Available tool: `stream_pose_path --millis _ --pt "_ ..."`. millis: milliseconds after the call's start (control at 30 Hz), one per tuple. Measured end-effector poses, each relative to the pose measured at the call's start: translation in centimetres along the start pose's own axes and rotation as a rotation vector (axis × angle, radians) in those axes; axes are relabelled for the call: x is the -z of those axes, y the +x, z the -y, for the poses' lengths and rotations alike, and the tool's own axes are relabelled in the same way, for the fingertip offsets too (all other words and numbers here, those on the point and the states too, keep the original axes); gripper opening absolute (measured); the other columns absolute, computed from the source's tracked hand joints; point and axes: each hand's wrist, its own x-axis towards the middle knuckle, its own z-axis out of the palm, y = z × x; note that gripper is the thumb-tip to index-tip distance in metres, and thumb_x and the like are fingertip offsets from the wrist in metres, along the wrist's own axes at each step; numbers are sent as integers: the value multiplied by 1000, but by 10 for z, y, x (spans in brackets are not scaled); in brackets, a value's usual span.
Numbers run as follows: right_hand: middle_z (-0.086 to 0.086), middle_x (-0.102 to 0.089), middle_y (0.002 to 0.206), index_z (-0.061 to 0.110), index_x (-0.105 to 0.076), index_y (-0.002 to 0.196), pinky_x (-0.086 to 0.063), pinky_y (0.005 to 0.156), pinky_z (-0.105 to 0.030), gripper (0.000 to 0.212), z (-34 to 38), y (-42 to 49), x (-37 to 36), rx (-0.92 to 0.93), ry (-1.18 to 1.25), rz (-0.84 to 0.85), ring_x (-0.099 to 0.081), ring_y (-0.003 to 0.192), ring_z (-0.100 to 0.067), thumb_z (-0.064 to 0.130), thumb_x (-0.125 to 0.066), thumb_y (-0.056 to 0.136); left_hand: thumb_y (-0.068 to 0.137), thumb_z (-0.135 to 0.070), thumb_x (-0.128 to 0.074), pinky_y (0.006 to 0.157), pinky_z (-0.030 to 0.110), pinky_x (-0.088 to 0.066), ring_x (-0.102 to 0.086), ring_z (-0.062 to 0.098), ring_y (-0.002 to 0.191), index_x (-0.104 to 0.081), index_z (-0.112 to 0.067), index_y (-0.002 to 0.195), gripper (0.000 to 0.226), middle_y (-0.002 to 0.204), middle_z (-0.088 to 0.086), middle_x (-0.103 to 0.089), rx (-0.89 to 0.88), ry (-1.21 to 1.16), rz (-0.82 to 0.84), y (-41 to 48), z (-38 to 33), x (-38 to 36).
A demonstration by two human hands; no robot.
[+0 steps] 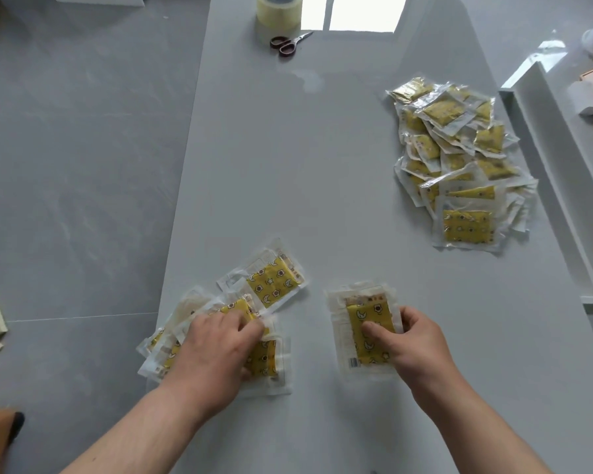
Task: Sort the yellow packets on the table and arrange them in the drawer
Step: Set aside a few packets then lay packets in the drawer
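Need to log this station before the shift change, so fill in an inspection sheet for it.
Surface: grey glossy table, window glare at the far end.
Job's things: large pile of yellow packets at right; near stack; spread packets near left; single packet beyond them; white channel at the right edge, perhaps the drawer.
Clutter: tape roll, scissors at the far end.
Hands: left hand grips the spread packets; right hand pinches the stack.
Cables: nothing seen.
Surroundings: grey tiled floor at left.
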Motion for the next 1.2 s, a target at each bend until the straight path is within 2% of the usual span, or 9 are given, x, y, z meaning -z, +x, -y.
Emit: stream_pose_path --millis 133,200,267,333,500,600,867,967,1200 --pt "-11 -77 83 6 -70 93 -59 63 -35 15 0 -6 3 -13 38 22 -75 76 -26 0 -76 81 20 -38 -95 58 33 -50 -58 20 61 -49 -12 131 122 70 -7 -55 39 -28 -65 -2 -1 1" --pt "-11 -77 87 7 -70 97 -60 68 -39 15 2 -9 4 -18 57 46 -75 81 -28 1 -74 83 42 -38 -93 69 34 -51 -64 21 78 -46 -18 131 103 86 -7 -62 93 -55 -1 -3 -7 8" --pt "-14 -77 93 7 -70 102 -60 76 -43 16 3 -11 5 -24 72 68 -73 86 -30 4 -71 87 72 -34 -79 81 34 -48 -61 20 101 -49 -32 121 57 108 -12 -59 182 -196 59 -3 -9 19" --pt "-17 -75 97 7 -68 105 -58 78 -44 15 9 -16 4 -43 99 95 -71 86 -29 6 -67 90 77 -29 -73 78 33 -50 -60 16 98 -54 -30 103 32 101 -17 -59 269 -383 100 -5 -9 25" --pt "-11 -70 84 4 -63 99 -55 67 -38 13 45 -41 3 -136 239 121 -66 80 -29 0 -54 92 83 0 -70 60 26 -53 -67 15 72 -63 -17 97 23 79 -3 -72 582 -1212 -15 -16 -7 50" --pt "-18 -66 88 3 -62 96 -53 70 -42 13 76 -65 6 -146 345 102 -64 83 -33 -2 -52 90 86 6 -63 71 46 -57 -69 29 77 -59 -2 108 23 88 14 -74 693 -1586 -12 -26 -7 83" --pt "-25 -73 102 -4 -64 109 -58 77 -50 22 161 -173 19 -61 523 93 -71 90 -39 -8 -53 90 67 -1 -77 55 41 -61 -72 31 70 -57 12 113 52 99 30 -70 534 -1925 -141 -75 -23 198" --pt "-25 -73 102 -5 -66 109 -56 84 -54 23 194 -225 32 -28 523 54 -70 96 -42 -8 -55 89 41 -13 -94 57 44 -61 -73 34 70 -68 10 98 67 89 27 -72 431 -1948 -114 -102 -32 244" --pt "-21 -75 100 -2 -67 110 -58 83 -50 21 246 -353 71 54 477 -17 -72 95 -38 -5 -57 91 58 8 -78 67 54 -59 -71 44 82 -64 11 109 53 103 35 -67 313 -1914 77 -175 -63 324"
